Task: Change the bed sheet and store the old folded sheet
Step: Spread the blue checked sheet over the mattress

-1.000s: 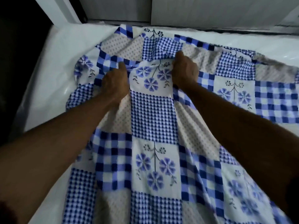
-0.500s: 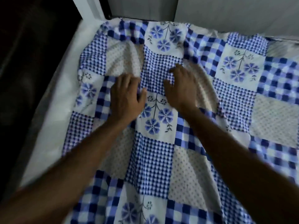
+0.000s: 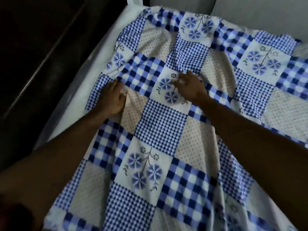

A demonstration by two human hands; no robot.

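A patchwork bed sheet (image 3: pixel 160 130) in blue checks, dotted cream squares and blue flowers lies spread over the white mattress (image 3: pixel 90 57), wrinkled near its far end. My left hand (image 3: pixel 111 99) sits near the sheet's left edge, fingers curled round a bunched fold of the fabric. My right hand (image 3: pixel 191 87) is on a flower square near the middle, its bent fingers gathering the cloth, with creases running from it toward the far edge. Both forearms reach over the sheet from the near side.
The mattress's bare white strip runs along the left side of the sheet. Beyond it lies a dark area (image 3: pixel 33 64) with a dark rail. A pale wall (image 3: pixel 260 12) stands behind the bed's far end, and a white post (image 3: pixel 134 1) is at the far left corner.
A second ago both hands gripped and lifted the sheet, then pressed flat on it. Now they have drawn apart and nearer to me, the left going left, and their fingers have curled into the fabric.
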